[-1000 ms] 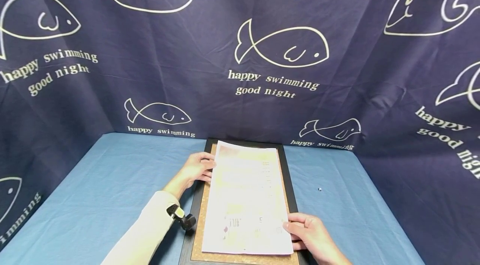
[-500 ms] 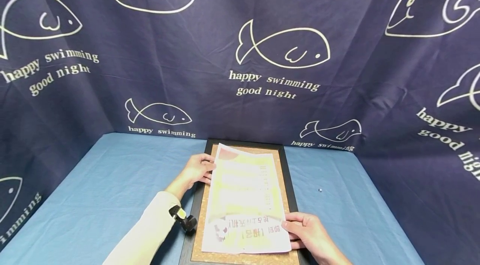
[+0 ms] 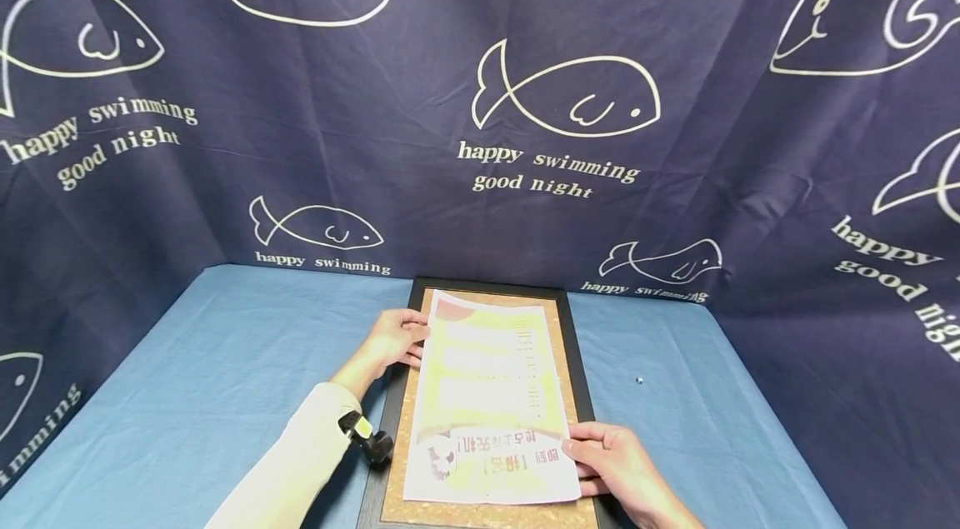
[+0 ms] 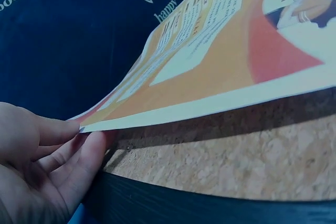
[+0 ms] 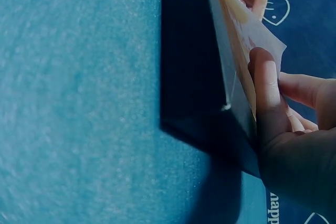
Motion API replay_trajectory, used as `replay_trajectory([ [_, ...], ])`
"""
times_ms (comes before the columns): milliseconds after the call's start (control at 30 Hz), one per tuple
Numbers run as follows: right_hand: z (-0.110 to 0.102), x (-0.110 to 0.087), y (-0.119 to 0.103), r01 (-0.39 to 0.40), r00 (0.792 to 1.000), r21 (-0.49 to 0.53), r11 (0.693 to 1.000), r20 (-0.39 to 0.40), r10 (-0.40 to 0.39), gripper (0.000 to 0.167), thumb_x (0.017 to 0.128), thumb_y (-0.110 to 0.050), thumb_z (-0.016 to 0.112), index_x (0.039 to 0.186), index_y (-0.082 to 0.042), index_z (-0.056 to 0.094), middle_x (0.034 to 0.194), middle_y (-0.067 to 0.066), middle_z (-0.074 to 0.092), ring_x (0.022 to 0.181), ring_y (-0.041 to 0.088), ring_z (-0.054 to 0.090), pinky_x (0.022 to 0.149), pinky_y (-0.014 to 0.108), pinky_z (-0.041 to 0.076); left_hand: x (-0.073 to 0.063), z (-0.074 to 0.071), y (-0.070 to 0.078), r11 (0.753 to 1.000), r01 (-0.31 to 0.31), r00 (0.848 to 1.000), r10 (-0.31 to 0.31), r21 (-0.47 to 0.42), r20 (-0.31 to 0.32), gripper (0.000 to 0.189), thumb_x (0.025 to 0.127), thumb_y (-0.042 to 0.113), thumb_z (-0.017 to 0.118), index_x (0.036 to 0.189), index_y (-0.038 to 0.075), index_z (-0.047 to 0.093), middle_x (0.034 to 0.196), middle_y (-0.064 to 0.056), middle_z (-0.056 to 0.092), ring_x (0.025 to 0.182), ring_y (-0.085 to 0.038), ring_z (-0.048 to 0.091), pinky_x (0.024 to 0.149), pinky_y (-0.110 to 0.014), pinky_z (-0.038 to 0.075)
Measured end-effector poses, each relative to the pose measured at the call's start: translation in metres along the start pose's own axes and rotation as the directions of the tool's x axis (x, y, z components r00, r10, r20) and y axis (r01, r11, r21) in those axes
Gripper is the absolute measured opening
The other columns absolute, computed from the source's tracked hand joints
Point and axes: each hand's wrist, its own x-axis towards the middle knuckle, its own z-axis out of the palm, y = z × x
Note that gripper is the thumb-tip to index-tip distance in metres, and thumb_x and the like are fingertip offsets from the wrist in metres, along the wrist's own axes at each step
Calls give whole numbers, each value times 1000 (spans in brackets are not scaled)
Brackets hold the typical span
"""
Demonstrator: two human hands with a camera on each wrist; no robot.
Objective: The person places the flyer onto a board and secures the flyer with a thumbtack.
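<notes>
A printed poster (image 3: 487,396) with yellow bands and red lettering is held just over a cork board (image 3: 566,362) that has a dark frame. My left hand (image 3: 392,339) pinches the poster's left edge between thumb and fingers. Near the lower right corner, my right hand (image 3: 618,462) pinches the opposite edge. In the left wrist view the poster (image 4: 210,85) bows upward, with a shadowed gap between its edge and the cork (image 4: 252,156). The right wrist view has the right fingers (image 5: 268,87) gripping the paper's corner beside the frame (image 5: 191,51).
Blue cloth (image 3: 285,346) covers the table around the board. A small shiny object (image 3: 640,380), too small to identify, lies right of the frame. Dark blue curtains (image 3: 420,137) with fish drawings hang behind and at both sides.
The poster has shifted down slightly, uncovering more cork along its top and right. Its printing shows more plainly than a second ago. Both hands keep their grip and have barely moved.
</notes>
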Motion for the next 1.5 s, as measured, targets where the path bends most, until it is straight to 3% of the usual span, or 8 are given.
replay_trajectory([
  [533,-8,-11,-3,-46,998,-75,996,36,49,52,97,-19,65,132,18,52,98,16,74,79,23,73,65,37,60,-6,-6,4,996,-33,999,30,80,44,39,100,8,58,135,-10,56,102,-19,70,78,-26,72,59,-35,59],
  [733,-19,-18,-5,-26,996,-100,995,87,35,50,100,-18,61,134,18,51,103,17,73,85,26,73,67,38,60,-12,-14,9,986,-123,988,112,108,102,43,101,7,55,139,-13,50,124,-31,63,100,-37,69,75,-42,60],
  [967,-40,-11,-5,44,998,-146,988,-46,-51,42,99,-15,63,127,16,57,94,18,74,76,26,73,64,39,60,-24,-17,13,920,-288,954,252,265,161,36,99,6,59,129,-14,59,125,-29,63,111,-37,65,89,-43,55],
  [1067,-51,-4,-4,124,975,-161,979,-161,-150,39,98,-10,64,124,18,57,91,20,73,72,26,73,63,39,60,-33,-16,14,869,-369,925,307,330,225,35,98,7,62,127,-13,62,124,-27,64,114,-37,64,95,-47,51],
  [1167,-64,4,-2,191,927,-199,961,-286,-244,33,97,-5,65,120,17,59,87,20,73,70,24,72,60,37,60,-43,-15,13,827,-419,901,325,374,289,36,98,11,63,129,-9,62,128,-22,64,121,-37,59,101,-51,46],
  [1267,-80,14,-1,226,876,-264,938,-365,-314,28,96,-4,67,116,16,63,86,19,73,68,21,72,57,36,59,-50,-14,8,792,-437,890,315,425,329,38,97,15,66,131,-3,63,131,-14,64,128,-33,55,106,-52,42],
  [1367,-96,22,0,225,846,-341,913,-396,-357,28,95,-6,69,114,14,65,87,16,74,67,17,71,55,35,59,-56,-13,2,771,-443,886,299,457,354,39,96,18,68,132,3,65,131,-6,65,130,-29,53,107,-51,40],
  [1500,-114,32,2,202,822,-418,886,-419,-385,27,93,-6,72,112,12,67,86,15,73,65,13,68,53,33,58,-62,-11,-3,775,-454,877,301,440,375,40,95,19,70,132,6,65,130,-3,65,131,-29,52,107,-52,39],
])
